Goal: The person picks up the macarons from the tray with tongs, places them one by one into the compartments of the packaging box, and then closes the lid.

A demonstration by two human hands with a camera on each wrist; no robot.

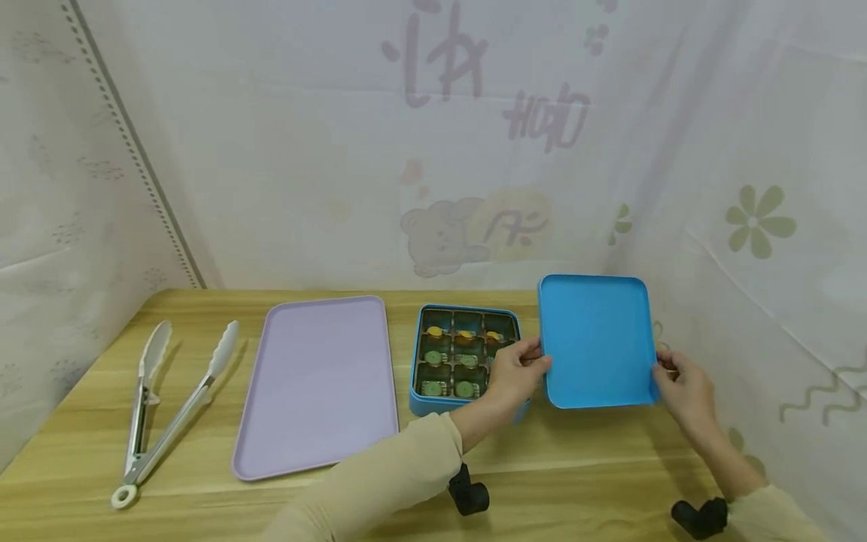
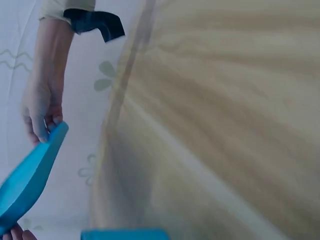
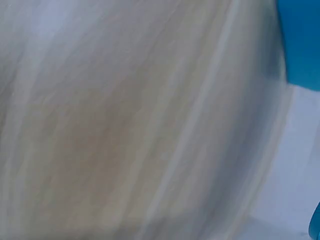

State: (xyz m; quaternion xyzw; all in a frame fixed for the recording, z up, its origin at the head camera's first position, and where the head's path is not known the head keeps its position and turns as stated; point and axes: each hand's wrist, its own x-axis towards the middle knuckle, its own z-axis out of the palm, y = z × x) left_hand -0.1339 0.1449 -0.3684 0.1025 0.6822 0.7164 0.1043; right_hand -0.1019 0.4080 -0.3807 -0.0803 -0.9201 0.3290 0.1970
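A square blue lid (image 1: 597, 342) with a raised rim is held up above the table, its inner side facing the head camera. My left hand (image 1: 509, 375) pinches its left edge between thumb and fingers, while the right hand (image 1: 689, 393) grips the lower right edge. Just left of the lid stands an uncovered blue box (image 1: 433, 406), partly hidden behind my left hand. Inside it, a dark divider has square compartments with small round pieces, yellow-orange ones (image 1: 435, 331) at the back and green ones (image 1: 433, 358) nearer. The left wrist view also catches the right hand (image 2: 42, 102) on the lid (image 2: 30, 180).
A lilac tray (image 1: 318, 384) lies left of the box on the wood-patterned table (image 1: 576, 482). Further left, metal tongs (image 1: 169, 436) with white tips lie spread apart. Printed curtains (image 1: 305, 150) hang behind the table and at both sides.
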